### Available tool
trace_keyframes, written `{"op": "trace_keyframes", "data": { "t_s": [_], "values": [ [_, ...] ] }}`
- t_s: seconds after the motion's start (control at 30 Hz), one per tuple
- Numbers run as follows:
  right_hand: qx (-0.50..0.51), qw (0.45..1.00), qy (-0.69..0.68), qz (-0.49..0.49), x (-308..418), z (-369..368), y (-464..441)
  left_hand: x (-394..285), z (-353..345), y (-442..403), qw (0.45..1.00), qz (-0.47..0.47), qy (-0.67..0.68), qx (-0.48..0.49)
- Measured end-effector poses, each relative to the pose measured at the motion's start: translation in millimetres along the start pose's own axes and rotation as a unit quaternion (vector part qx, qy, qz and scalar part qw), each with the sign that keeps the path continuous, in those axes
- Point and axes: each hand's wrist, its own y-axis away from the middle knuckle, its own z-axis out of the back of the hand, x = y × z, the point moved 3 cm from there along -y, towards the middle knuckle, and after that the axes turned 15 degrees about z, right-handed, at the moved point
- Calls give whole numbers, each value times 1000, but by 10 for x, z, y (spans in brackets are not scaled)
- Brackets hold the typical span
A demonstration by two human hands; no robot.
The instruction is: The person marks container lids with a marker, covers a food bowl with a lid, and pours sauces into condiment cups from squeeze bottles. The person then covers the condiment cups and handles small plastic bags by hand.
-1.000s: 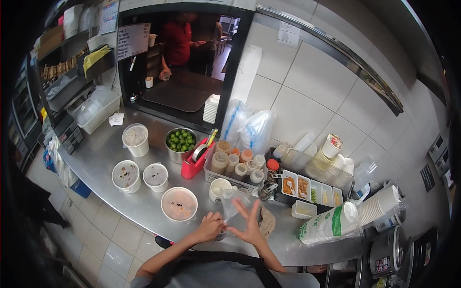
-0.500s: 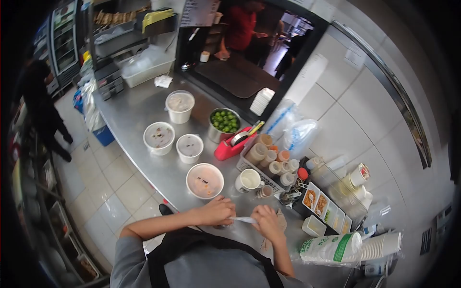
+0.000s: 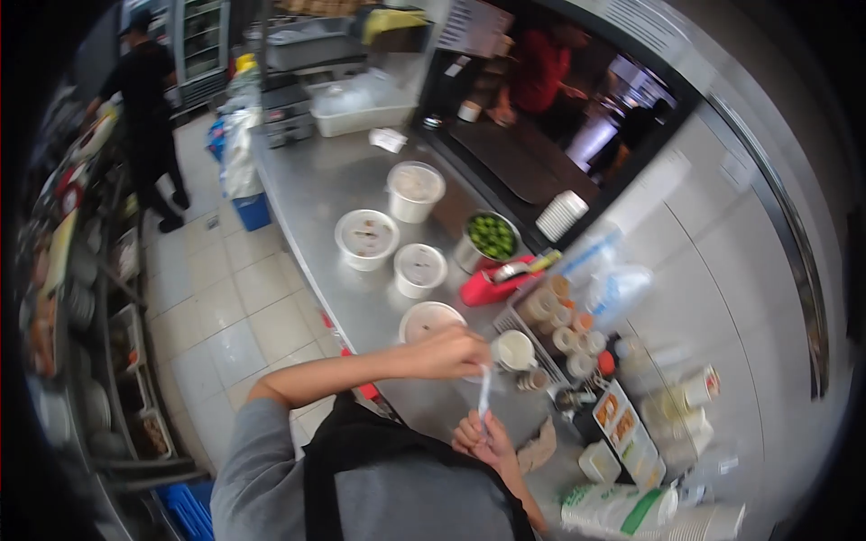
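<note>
A thin whitish strip of what looks like twisted plastic [image 3: 485, 392] is stretched between my two hands. My left hand [image 3: 454, 350], somewhat blurred, pinches its upper end in front of the nearest lidded tub [image 3: 424, 321] and partly hides that tub. Lower down and closer to my body, my right hand [image 3: 487, 439] has its fingers closed around the other end. Just right of my hands stand a white mug [image 3: 515, 350] and a small shaker jar [image 3: 532, 380]. A crumpled brownish piece [image 3: 539, 446] lies beside my right hand.
Three more lidded tubs [image 3: 366, 238] stand farther back on the steel counter [image 3: 311, 216]. Beyond them are a pot of limes [image 3: 492, 236] and a red tape dispenser [image 3: 488, 287]. Squeeze bottles [image 3: 566, 338] and stacked cups [image 3: 621, 510] line the right. Two people are farther off.
My left hand has risen and my right hand has dropped, so the strip now runs steeply instead of level. The camera view has shifted, moving the counter rightward in the picture.
</note>
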Motion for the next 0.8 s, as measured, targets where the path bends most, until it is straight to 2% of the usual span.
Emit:
{"op": "trace_keyframes", "data": {
  "t_s": [0.07, 0.1, 0.13, 0.17, 0.23, 0.33, 0.37, 0.47, 0.6, 0.63, 0.67, 0.73, 0.77, 0.8],
  "values": [
    [50, 997, -58, 1, -211, -82, -141, -140, -43, -35, 985, -45, 168, 10],
    [81, 994, -71, 11, -261, -106, -218, -260, -55, -22, 969, -36, 240, 55],
    [93, 994, -45, 27, -267, -100, -274, -344, -140, -15, 934, -67, 339, 87],
    [106, 993, -18, 45, -221, -51, -297, -457, -167, 16, 924, -65, 357, 122],
    [99, 988, 79, 84, -11, 27, -359, -539, -333, 6, 888, -133, 391, 202],
    [62, 946, 277, 156, 418, 143, -402, -621, -248, 92, 927, -211, 279, 133],
    [48, 922, 340, 176, 582, 168, -390, -576, -228, 103, 948, -213, 217, 95],
    [41, 863, 445, 236, 899, 99, -328, -478, -206, 166, 953, -158, 236, 109],
    [-17, 808, 481, 340, 1013, -364, -290, -448, -234, 191, 927, -146, 335, 82],
    [40, 741, 563, 362, 1045, -409, -260, -447, -237, 207, 916, -147, 368, 67],
    [23, 738, 570, 361, 1052, -455, -214, -447, -242, 216, 903, -150, 400, 50],
    [-12, 731, 582, 358, 1018, -584, -127, -482, -338, 195, 870, -162, 459, 77],
    [11, 643, 643, 415, 1014, -666, -168, -499, -378, 193, 852, -167, 489, 90],
    [-4, 643, 646, 413, 988, -737, -189, -531, -388, 202, 829, -160, 527, 100]
  ]
}}
